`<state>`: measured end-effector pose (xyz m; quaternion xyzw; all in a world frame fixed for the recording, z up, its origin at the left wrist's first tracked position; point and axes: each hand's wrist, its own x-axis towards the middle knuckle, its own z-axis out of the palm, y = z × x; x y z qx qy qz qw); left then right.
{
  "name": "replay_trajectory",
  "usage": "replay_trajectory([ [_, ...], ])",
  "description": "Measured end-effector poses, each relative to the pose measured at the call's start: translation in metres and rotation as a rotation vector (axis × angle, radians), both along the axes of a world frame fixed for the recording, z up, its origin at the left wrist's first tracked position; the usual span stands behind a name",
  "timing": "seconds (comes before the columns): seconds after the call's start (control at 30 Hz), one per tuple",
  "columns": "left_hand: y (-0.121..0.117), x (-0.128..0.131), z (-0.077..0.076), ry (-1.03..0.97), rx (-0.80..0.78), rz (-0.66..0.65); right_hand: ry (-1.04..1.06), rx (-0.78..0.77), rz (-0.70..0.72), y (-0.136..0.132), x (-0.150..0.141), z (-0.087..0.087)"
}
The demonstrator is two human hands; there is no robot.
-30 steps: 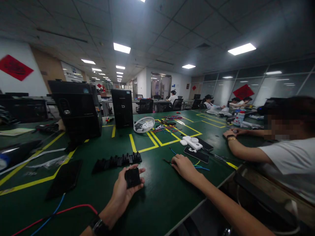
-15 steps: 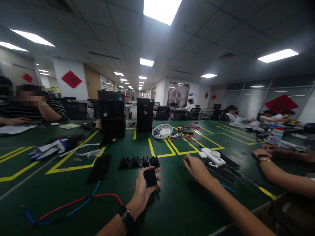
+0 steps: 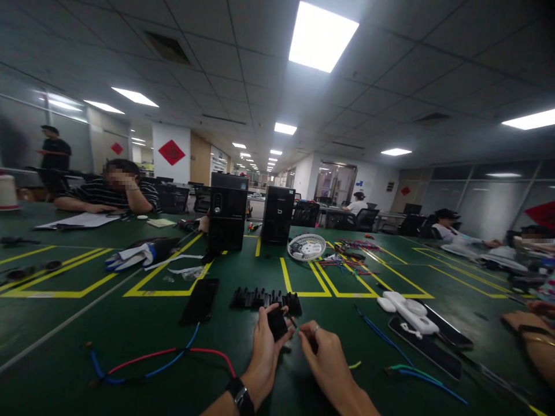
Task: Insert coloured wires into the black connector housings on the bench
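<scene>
My left hand [image 3: 261,349] is closed around a small black block [image 3: 276,325], tilted up toward me. Close beside it, my right hand [image 3: 326,357] pinches a thin wire. The dark end of this wire reaches the block's right side; whether it is inside cannot be seen. A yellow-green wire end [image 3: 355,365] shows behind the right hand, apparently the same wire. Just beyond the hands stands a row of black blocks [image 3: 265,299]. Blue and green wires [image 3: 427,372] lie to the right, and red and blue wires [image 3: 167,351] to the left.
A black phone [image 3: 200,300] lies left of the row. Two computer towers [image 3: 277,216] and a white basket [image 3: 306,247] stand farther back. On the right are a white device [image 3: 407,312], phones and a co-worker's hand [image 3: 520,323]. Gloves [image 3: 132,256] rest at left.
My right hand has picked up a wire from the table on the right and brought it to the black block in my left hand. The view has turned left.
</scene>
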<state>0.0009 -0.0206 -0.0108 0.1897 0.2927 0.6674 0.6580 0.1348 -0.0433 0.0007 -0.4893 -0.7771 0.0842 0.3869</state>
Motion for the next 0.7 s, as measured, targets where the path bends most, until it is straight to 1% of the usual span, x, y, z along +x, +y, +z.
replay_trajectory([
  [0.13, -0.0002, -0.0002, 0.0020, -0.017, -0.043, 0.009, -0.001, 0.011, -0.017, -0.0010, 0.0005, -0.0025],
  [0.37, -0.0044, -0.0013, 0.0067, -0.002, -0.021, -0.042, -0.028, -0.002, 0.008, -0.0035, -0.0006, -0.0064],
  [0.47, -0.0047, -0.0016, 0.0061, 0.005, 0.008, -0.040, -0.017, 0.022, -0.002, -0.0050, 0.0004, -0.0049],
  [0.7, -0.0056, -0.0017, 0.0044, 0.017, 0.003, -0.042, -0.010, 0.030, 0.003, -0.0062, -0.0003, -0.0039],
])
